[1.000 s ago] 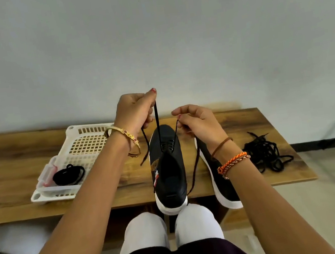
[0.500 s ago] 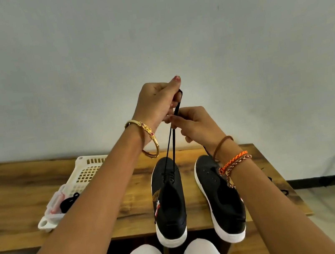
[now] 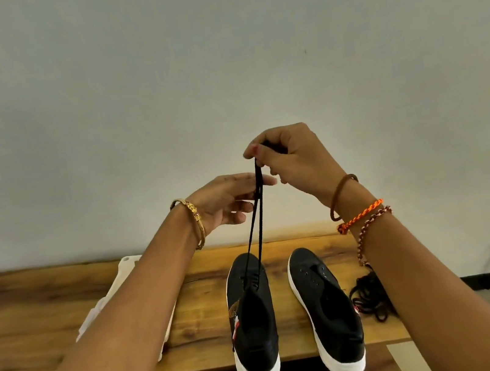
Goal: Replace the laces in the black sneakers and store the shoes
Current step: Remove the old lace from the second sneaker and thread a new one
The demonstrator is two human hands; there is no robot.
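While my right hand (image 3: 289, 159) pinches both lace ends high, one sneaker is only partly laced.

From my head view, the lace (image 3: 256, 231) rises taut from the left sneaker (image 3: 252, 322) on the worktop (image 3: 35, 330); my left hand (image 3: 227, 201) lies open, fingers touching the strands. I judge only its lower eyelets threaded. The right sneaker (image 3: 327, 310) beside it has bare eyelets, loose laces (image 3: 369, 297) lie just beyond, and storing is not yet done.

There is a single camera, worn on the person's head. It looks forward and slightly down across the worktop (image 3: 49, 315) toward the bare wall (image 3: 217, 61), close over the worktop's near edge, with raised forearms filling the lower corners.
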